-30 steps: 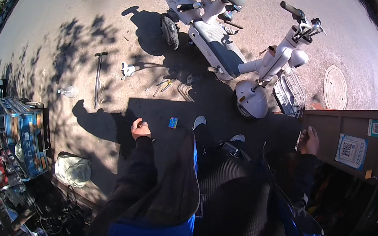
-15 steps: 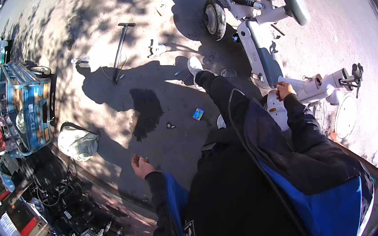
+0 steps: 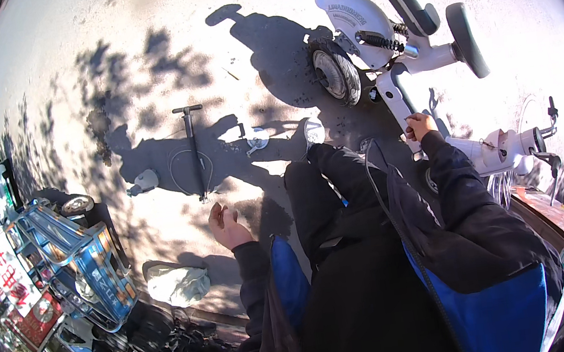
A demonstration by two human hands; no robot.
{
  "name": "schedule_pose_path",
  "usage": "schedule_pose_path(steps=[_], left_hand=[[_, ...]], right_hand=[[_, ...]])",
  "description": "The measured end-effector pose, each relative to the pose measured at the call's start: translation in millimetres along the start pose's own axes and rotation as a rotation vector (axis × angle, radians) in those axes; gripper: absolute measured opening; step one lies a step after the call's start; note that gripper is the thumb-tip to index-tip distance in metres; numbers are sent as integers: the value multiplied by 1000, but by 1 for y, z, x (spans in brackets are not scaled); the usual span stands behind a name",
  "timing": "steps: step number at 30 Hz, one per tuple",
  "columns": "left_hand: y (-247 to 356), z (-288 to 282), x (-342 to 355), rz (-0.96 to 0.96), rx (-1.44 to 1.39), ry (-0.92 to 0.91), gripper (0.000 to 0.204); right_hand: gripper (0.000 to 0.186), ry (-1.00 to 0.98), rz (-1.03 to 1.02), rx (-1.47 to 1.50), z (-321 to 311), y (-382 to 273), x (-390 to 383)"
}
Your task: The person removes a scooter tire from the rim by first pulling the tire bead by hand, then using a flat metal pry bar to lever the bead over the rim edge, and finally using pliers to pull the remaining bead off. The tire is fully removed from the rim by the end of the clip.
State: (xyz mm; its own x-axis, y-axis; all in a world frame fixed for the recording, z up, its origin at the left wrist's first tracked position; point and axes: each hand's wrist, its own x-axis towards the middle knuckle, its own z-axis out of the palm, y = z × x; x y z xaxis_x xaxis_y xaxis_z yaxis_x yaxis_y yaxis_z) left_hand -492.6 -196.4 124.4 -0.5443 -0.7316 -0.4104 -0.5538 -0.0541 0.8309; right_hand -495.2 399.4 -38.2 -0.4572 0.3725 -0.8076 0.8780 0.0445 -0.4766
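Observation:
My left hand (image 3: 230,228) hangs over the ground near the lower end of a black floor pump (image 3: 194,152), apart from it. Its fingers are loosely bent, with nothing seen in them. My right hand (image 3: 421,127) is closed in front of the white electric scooter (image 3: 390,101); what its fingers hold, if anything, is hidden. Whether it touches the scooter I cannot tell. The scooter's wheel (image 3: 337,77) lies at its far end and its handlebar (image 3: 550,113) at the right.
A white plate-like part (image 3: 258,138) and another pale part (image 3: 145,181) lie by the pump. A whitish sack (image 3: 179,283) rests at the lower left. Beyond stands a blue three-wheeled cart (image 3: 87,266). A reddish surface (image 3: 550,212) borders the lower right.
The view has shifted forward, so the pump and sack appear lower. My feet have moved on toward the pump. My right hand appears farther along the scooter, nearer its wheel end.

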Motion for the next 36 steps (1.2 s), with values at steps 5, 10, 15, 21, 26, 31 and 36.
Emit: schedule_pose_path(steps=[5, 10, 15, 21, 26, 31, 36], left_hand=[[71, 106, 74, 137, 109, -347, 36], [111, 208, 132, 160, 235, -618, 34], [121, 318, 188, 341, 376, -1040, 34], [102, 342, 239, 362, 584, -1166, 32], [54, 351, 260, 355, 801, -1240, 32], [-13, 370, 230, 494, 833, -1428, 35], [-85, 411, 174, 444, 808, -1636, 39]], right_hand=[[21, 243, -5, 163, 6, -20, -27], [24, 440, 132, 377, 31, 25, -76], [25, 663, 298, 542, 106, 55, -147], [24, 612, 438, 628, 244, 39, -151], [19, 565, 281, 731, 334, 25, -111], [20, 571, 264, 807, 369, 42, -64], [23, 700, 80, 810, 358, 50, -16]])
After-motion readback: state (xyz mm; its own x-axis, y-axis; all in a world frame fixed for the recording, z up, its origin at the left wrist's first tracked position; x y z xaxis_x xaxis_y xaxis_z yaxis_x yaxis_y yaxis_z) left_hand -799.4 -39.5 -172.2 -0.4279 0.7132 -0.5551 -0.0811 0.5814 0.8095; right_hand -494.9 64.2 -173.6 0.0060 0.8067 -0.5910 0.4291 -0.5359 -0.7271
